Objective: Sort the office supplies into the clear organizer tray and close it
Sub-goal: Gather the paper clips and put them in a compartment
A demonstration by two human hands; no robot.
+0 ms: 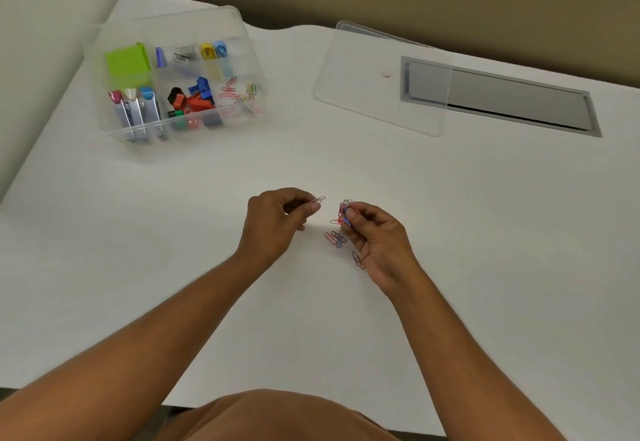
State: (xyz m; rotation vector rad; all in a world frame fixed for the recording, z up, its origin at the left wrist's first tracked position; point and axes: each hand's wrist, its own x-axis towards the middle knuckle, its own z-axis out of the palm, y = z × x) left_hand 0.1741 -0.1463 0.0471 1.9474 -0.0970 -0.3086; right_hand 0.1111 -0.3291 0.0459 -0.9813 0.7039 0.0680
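Head view: left hand (277, 222) pinches one paper clip (318, 199), right hand (375, 239) pinches a tangled clump (345, 210) at 3 o'clock that may shed clips

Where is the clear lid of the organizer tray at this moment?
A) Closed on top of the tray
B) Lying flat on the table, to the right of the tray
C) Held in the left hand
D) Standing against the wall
B: the clear lid lies flat on the white table, apart from the open organizer tray on its right.
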